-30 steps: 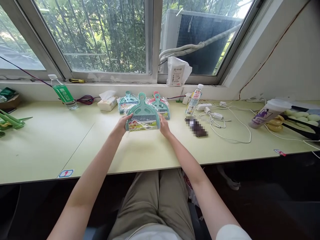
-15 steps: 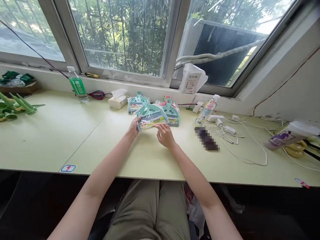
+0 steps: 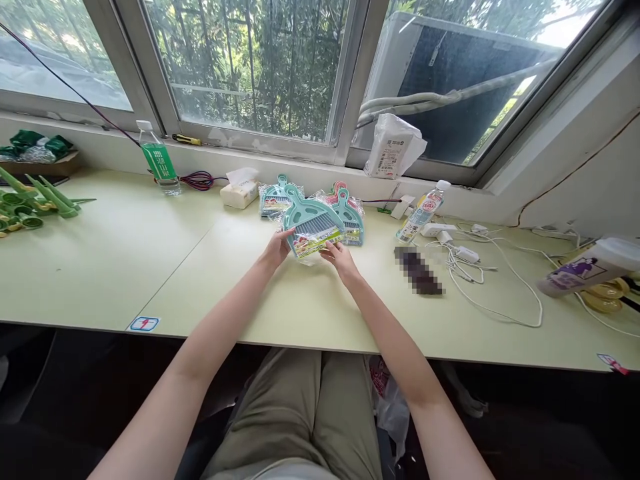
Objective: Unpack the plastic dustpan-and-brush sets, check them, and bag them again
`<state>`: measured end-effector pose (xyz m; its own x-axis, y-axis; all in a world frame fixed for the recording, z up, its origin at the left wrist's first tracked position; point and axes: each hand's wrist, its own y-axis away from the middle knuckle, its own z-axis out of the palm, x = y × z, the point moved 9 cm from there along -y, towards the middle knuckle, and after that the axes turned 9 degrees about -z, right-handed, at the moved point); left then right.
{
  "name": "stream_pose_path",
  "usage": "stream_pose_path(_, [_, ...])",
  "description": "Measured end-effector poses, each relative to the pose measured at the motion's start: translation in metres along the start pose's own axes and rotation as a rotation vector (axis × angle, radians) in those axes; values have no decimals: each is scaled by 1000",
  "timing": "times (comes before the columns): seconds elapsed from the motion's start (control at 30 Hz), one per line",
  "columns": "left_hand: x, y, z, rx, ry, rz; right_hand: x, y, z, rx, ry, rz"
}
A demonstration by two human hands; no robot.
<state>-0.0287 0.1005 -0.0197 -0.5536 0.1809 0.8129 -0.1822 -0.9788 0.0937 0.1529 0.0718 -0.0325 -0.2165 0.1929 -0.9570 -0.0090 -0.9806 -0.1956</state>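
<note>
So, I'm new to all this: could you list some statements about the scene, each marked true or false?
1. The left hand and right hand both touch a mint-green, plastic-wrapped dustpan-and-brush set. True.
2. That set hides everything behind it. False: other wrapped mint-green sets show behind.
3. A clear plastic bottle with a green label stands left of the white tissue pack. True.
4. That bottle lies on its side. False: it is upright.
5. A purple-printed, white-lidded cup is at far right. True.

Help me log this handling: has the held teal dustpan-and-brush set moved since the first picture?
Yes: the teal dustpan-and-brush set has tilted, its handle now leaning left, nearer the tissue pack.
</note>
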Motion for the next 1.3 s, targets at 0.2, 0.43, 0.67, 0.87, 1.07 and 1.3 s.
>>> stream_pose_path(0.2, [-8,7,20,-145,-80,-75,-1,3,-16,184,-165,-41])
stream_pose_path(0.43, [-8,11,28,-205,-158,-70,-3,-2,-24,213,-131,-56])
stream_pose_path(0.67, [-5,12,31,-206,-195,-46,-7,-4,-25,201,-151,-65])
stream_pose_path(0.87, [-1,10,28,-182,-306,-9,-10,-8,-33,200,-157,-60])
stream_pose_path(1.07, [3,9,26,-202,-341,24,-18,-7,-34,188,-140,-82])
stream_pose_path(1.3, [2,9,24,-169,-343,11,-16,-6,-34,202,-151,-64])
